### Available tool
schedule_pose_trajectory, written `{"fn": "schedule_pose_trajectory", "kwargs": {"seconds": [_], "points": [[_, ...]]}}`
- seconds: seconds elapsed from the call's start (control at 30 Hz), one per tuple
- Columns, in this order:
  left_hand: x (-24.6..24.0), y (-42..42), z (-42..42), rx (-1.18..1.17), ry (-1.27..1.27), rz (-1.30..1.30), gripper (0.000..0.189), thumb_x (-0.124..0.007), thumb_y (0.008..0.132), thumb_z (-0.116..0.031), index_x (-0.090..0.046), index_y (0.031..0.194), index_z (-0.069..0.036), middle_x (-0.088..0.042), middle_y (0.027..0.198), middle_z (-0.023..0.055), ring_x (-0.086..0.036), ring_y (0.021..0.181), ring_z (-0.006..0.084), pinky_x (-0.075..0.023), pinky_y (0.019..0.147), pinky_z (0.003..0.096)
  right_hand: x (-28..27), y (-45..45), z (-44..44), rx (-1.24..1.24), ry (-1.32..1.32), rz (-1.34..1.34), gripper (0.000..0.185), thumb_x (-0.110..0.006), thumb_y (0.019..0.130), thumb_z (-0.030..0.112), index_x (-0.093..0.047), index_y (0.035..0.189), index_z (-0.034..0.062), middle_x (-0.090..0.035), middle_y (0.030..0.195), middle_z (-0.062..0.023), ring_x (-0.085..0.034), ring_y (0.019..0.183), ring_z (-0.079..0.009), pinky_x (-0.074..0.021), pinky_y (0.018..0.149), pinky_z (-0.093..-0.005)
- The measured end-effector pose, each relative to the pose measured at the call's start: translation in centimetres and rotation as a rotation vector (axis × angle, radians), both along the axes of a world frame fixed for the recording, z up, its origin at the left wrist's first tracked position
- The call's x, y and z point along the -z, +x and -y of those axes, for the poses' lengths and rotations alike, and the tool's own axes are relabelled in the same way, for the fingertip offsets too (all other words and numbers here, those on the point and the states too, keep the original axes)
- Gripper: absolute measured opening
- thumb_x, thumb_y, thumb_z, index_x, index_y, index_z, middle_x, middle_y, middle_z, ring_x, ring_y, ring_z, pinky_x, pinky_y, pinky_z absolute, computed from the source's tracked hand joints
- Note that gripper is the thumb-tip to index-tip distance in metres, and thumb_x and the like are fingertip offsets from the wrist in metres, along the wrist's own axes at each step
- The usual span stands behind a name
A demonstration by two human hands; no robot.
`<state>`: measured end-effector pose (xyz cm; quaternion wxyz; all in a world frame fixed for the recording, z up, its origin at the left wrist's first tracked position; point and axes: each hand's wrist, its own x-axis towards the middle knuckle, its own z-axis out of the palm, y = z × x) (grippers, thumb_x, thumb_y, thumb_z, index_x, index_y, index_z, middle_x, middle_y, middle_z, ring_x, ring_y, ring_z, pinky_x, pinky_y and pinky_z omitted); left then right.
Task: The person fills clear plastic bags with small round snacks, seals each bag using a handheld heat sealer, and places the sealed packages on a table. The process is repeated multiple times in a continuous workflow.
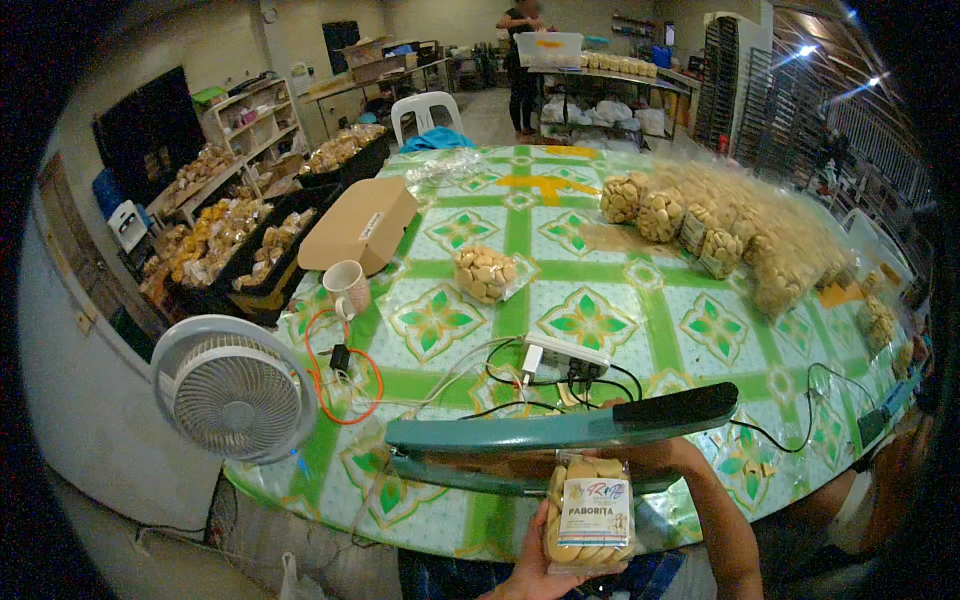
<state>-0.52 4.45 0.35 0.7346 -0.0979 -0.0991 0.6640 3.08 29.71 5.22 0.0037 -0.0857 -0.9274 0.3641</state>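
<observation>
A clear plastic bag of round, pale biscuits [589, 517] with a printed label stands upright in my left hand [536, 559], which grips its lower left side. The bag's top edge lies at the gap between the jaws of a teal hand impulse sealer [499, 433]. The sealer's upper arm, with a black handle end [679, 407], lies across the view. My right forearm bends in from the right, and my right hand [649, 454] reaches behind and between the sealer's arms; most of its fingers are hidden. A second bag of biscuits [485, 274] lies farther back on the table.
A power strip [566, 354] with cables lies mid-table. At left are a white fan [236, 397], a mug [346, 286] and a cardboard box [360, 225]. Many bagged biscuits [780, 232] are piled at right. A person [523, 75] stands at a far table.
</observation>
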Motion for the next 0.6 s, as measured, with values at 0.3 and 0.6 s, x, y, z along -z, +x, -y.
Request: {"fn": "schedule_pose_trajectory", "kwargs": {"seconds": [0.3,0.6], "points": [[-1.1,0.1,-0.3,-0.03,0.007,0.187,0.086,-0.053,0.08,-0.068,-0.033,0.145,-0.016,-0.04,0.144,0.0158,-0.041,0.128,0.0432,-0.0318,0.101,0.0681,-18.6,-0.5,-1.0,-0.074,-0.452,-0.42,0.043,-0.042,0.1,0.039,-0.058,0.104,-0.0001,-0.063,0.103,-0.011,-0.061,0.096,-0.0191,-0.0474,0.088,-0.0348],[0.4,0.5,0.2,-0.021,-0.094,0.027,0.092,-0.054,0.077,-0.071,-0.031,0.146,-0.015,-0.038,0.146,0.0144,-0.039,0.131,0.0376,-0.0266,0.109,0.0589,-13.9,-1.0,0.9,0.023,0.117,0.163,0.044,-0.04,0.098,0.046,-0.06,0.1,0.0059,-0.063,0.09,-0.0185,-0.061,0.085,-0.0385,-0.0466,0.075,-0.0458]]}}
